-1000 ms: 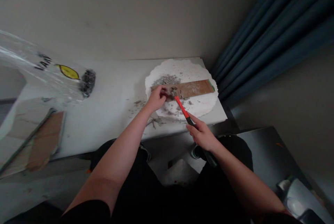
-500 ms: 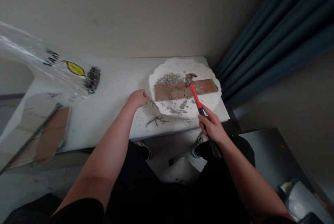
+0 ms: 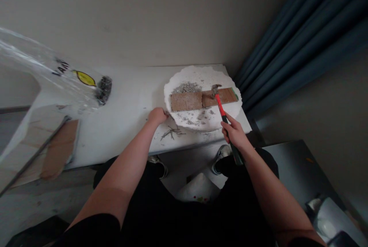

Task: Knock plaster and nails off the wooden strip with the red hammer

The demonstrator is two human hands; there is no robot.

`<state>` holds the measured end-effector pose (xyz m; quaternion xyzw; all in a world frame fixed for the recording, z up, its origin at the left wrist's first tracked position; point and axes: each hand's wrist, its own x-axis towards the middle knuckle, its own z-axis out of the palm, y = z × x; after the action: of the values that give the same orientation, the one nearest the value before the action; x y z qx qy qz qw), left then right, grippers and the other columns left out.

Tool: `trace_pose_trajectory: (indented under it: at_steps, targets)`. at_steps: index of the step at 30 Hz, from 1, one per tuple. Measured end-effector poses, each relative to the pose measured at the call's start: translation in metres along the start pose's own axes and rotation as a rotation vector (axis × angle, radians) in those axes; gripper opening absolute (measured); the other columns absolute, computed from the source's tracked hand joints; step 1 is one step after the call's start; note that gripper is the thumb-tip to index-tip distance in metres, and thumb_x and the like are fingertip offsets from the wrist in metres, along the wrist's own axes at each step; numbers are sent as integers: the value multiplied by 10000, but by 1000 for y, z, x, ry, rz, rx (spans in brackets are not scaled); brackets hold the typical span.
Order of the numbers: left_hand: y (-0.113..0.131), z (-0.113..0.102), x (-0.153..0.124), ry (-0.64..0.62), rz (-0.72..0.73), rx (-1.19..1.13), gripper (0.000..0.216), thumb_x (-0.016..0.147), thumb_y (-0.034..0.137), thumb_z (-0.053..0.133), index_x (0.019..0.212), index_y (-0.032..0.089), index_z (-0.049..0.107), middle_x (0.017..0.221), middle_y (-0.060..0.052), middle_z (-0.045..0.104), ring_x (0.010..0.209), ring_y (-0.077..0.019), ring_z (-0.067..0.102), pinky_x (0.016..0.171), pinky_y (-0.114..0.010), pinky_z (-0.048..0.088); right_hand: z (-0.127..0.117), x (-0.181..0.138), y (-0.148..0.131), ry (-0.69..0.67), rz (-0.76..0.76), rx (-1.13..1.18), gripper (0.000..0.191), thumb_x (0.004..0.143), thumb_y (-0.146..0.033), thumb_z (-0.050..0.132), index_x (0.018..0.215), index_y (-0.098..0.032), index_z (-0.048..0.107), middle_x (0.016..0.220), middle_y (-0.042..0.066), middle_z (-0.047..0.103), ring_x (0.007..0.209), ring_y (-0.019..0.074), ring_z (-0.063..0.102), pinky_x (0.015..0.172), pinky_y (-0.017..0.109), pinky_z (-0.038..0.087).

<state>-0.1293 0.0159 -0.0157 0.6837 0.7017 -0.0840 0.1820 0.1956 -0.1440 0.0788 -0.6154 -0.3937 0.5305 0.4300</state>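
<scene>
My right hand is wrapped round the dark grip of a claw hammer with a red neck. Its metal head lies over the right part of a brown board full of small holes, with a crack across its middle. That board rests on a round white slab with ragged edges. Grey rubble is heaped behind the board, and loose chips are scattered in front. At the slab's left edge my left hand is closed; what its fingers hold, if anything, is hidden. Several nails lie just to its right.
On the white table, a clear plastic bag with dark contents stands at left. Nearby are a brown board piece and a long metal bar. A blue curtain hangs at right, above a dark surface.
The hammer head has shifted slightly right along the board. My left hand has moved a little right and nearer to me, against the slab's edge.
</scene>
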Motion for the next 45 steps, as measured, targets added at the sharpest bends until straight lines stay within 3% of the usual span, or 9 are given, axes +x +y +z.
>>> trace_pose_trajectory:
  at_steps: [3,6,11,15,18,22,26,31,45]
  targets:
    - [-1,-4,2,-18,12,36,384,910,409,623,1129,140,788,1170,-210,781,1079,-340,741,800,-351,558,-1,0,1,-14,-12,-8,853,879,-357,644,1663,-155,374,471,-131,451,316,87,363,334,197,267]
    - [5,-2,-1,5,34,79,328,931,332,591,1121,155,791,1191,-191,781,1112,-329,737,841,-342,555,0,0,0,-16,-18,-19,848,884,-341,633,1665,-144,368,466,-131,447,310,87,352,335,200,258]
    - [5,-9,-3,42,-42,41,310,869,342,658,1060,134,786,1147,-219,774,1097,-376,729,847,-382,567,0,0,-2,-12,-13,-34,847,881,-324,636,1662,-134,371,473,-132,441,309,86,336,332,207,258]
    - [-2,-38,-2,344,-140,-186,312,855,268,624,1113,126,728,1086,-182,769,1078,-333,718,898,-400,564,1,0,-3,-7,2,-33,847,878,-333,640,1656,-126,375,477,-135,431,309,83,329,332,206,258]
    - [10,-55,-6,503,5,-525,377,864,207,575,1224,143,670,1019,-97,769,937,-221,717,894,-342,562,2,0,-2,-17,3,-30,851,879,-343,653,1656,-128,378,479,-132,426,321,81,329,335,201,263]
    - [51,-51,-17,423,346,-793,280,894,282,580,1120,169,700,972,-54,760,861,-176,690,840,-309,560,1,0,-1,-29,-5,-46,888,875,-359,685,1672,-147,357,500,-119,449,340,80,346,339,197,276]
    - [84,-34,-23,277,513,-862,178,879,317,639,972,171,682,922,-53,754,822,-180,686,794,-314,567,0,1,3,-42,-14,-59,908,881,-366,691,1686,-149,329,492,-118,445,344,85,351,338,198,285]
    - [93,-27,-20,215,563,-792,132,862,295,685,940,189,674,870,-34,754,804,-192,693,816,-341,575,-1,2,5,-36,-11,-41,884,890,-364,680,1678,-144,346,492,-118,437,346,88,340,332,201,277]
    - [95,-22,-20,201,574,-702,111,893,298,668,957,213,701,909,-47,788,827,-208,716,833,-350,580,-2,2,5,-42,-10,-59,884,889,-376,690,1677,-160,353,491,-115,435,351,88,345,342,200,273]
